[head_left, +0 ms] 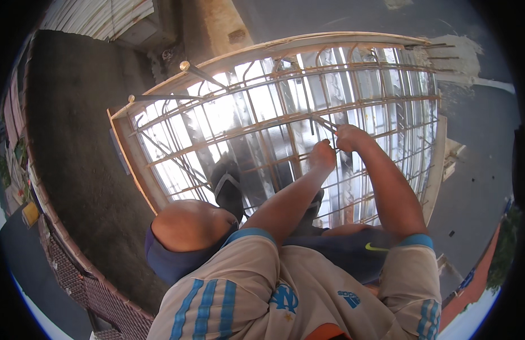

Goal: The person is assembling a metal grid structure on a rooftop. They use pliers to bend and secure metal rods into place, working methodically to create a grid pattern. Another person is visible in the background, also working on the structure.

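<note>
Rusty-brown, gridded rebar [273,123]; right grip [352,138] round slim dark tool [326,123]; left grip [323,156], can't tell.

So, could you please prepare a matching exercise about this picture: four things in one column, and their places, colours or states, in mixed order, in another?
Things
1. Right hand
2. Rebar grid
3. Short-sleeved shirt
4. Tiled roof

Places, colours, states
A. Pale, with blue stripes on the sleeves
B. At the lower left of the picture
C. Closed around a slim hand tool
D. Rust-brown, made of crossing bars

Right pairs: 1-C, 2-D, 3-A, 4-B
</note>
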### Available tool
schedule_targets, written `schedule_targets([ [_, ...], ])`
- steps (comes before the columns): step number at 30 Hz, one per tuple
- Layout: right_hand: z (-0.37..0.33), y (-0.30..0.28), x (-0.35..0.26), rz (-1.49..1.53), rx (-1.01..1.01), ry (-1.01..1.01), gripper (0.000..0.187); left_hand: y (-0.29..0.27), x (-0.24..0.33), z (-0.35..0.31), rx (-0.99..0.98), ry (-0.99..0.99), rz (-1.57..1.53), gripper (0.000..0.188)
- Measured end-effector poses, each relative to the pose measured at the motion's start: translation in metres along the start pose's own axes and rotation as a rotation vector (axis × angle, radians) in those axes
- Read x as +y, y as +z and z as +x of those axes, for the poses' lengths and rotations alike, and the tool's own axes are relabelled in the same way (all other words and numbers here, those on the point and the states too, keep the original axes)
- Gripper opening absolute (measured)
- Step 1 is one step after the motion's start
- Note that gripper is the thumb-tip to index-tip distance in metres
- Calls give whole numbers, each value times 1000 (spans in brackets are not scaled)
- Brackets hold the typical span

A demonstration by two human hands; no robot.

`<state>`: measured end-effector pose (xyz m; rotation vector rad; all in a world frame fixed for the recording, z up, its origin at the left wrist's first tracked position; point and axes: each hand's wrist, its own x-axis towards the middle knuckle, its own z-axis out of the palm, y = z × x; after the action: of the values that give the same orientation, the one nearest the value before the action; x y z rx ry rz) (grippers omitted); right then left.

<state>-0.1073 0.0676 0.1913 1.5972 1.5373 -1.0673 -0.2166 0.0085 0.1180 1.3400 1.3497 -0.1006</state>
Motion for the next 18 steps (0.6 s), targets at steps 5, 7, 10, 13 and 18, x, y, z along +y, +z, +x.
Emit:
schedule_targets([
  [5,21,15,-3,95,-2,155,26,-9,8,-8,-45,-26,-4,20],
  [7,27,14,8,-7,-41,45,26,-4,2,-7,-15,32,28,21],
  [10,16,1,14,-70,66,6,25,2,-5,-2,46,75,33,23],
  [13,1,-11,13,151,-54,216,33,4,-7,-3,52,60,57,26],
  [18,-34,-46,-13,510,-255,479,37,-4,-11,-11,83,84,21,25],
])
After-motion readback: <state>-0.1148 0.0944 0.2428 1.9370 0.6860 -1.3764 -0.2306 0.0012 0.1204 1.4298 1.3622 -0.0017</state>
